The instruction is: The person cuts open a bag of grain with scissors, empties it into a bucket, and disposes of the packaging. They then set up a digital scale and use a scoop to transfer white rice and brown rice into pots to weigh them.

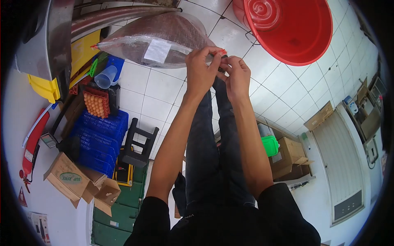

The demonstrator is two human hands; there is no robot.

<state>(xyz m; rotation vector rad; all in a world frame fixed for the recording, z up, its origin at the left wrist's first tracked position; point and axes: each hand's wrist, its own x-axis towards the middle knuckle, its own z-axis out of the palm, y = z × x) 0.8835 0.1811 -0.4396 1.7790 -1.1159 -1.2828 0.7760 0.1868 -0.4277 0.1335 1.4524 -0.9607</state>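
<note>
Partly hidden by hands (201, 65): bag end (204, 40).

- Ahead to your right, a red tub (312, 37) on the tiled floor (271, 96).
- On your left, a tray of brown eggs (96, 103) near stacked blue crates (96, 135).
- Just beside those, a dark stool (139, 143).
- Farther left, a red fire extinguisher (33, 147).
- On your right, a green object (270, 146), perhaps a lid, beside a cardboard box (294, 151).

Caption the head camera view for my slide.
Left hand and right hand at one end of a sack near a red tub.
</note>
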